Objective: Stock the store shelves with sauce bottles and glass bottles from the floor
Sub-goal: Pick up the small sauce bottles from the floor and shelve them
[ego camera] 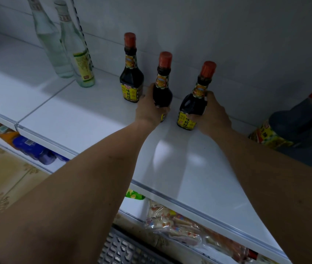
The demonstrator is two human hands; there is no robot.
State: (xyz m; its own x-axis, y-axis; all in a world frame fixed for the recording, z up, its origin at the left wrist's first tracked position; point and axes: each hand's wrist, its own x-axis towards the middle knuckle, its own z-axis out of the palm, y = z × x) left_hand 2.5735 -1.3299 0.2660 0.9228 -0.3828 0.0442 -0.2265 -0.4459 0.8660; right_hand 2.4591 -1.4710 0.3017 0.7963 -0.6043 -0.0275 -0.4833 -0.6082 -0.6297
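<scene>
Nearest, below both forearms, packets of snacks (172, 223) lie on a lower shelf, and a dark grid crate (124, 250) sits under them. Both arms reach forward over the white shelf (180, 168). The left hand (149, 109) wraps around the body of a dark sauce bottle (162, 86) with a red cap, fingers curled round its lower half. The right hand (212, 115) grips a second sauce bottle (195, 103) from its right side, just beside the first; this one leans a little to the right. Both bottles are at the shelf surface, near the back wall. Just left of the left hand, a third sauce bottle (131, 73) stands upright, untouched. Farther left and back stand two tall clear glass bottles (67, 48), close together. Right of the right hand, well apart, a large dark jug (292, 122) with a red cap shows blurred at the edge.
</scene>
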